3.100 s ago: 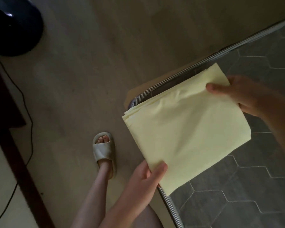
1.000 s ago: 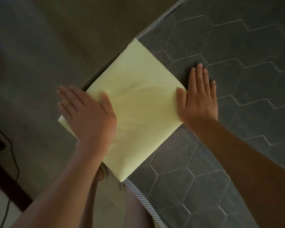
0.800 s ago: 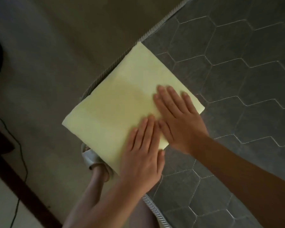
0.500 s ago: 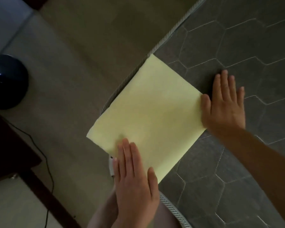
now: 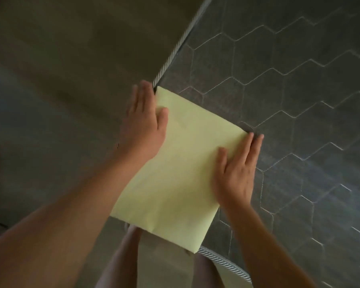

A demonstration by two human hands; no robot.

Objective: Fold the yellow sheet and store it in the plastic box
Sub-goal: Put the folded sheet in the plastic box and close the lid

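**Left hand** (image 5: 143, 125) — flat, fingers (image 5: 144, 94) straight and close together, holding nothing. The thumb lies on the sheet's left margin. The fingertips reach past the sheet's far left corner to the mattress piping (image 5: 175, 50).

**Yellow sheet** (image 5: 181, 173) — folded to a thick rectangle, lying between the two sets of fingers on the corner of the dark quilted mattress (image 5: 299, 100). Its near end overhangs the mattress edge above the person's legs.
- Likely handling: light, soft, limp and layered, with no stiffness of its own and not fragile. It should sag, and the layers may slide or fan open if it is lifted by one corner.
- Best hold: both hands, fingers slid under opposite long edges and thumbs on top, pinching all the layers together.

**Right hand** (image 5: 235, 173) — flat, fingers (image 5: 247, 150) straight, gripping nothing. Palm and fingers press the sheet's right edge. The outer fingertips touch the mattress just beyond the far right corner.

**Plastic box** — not in view.
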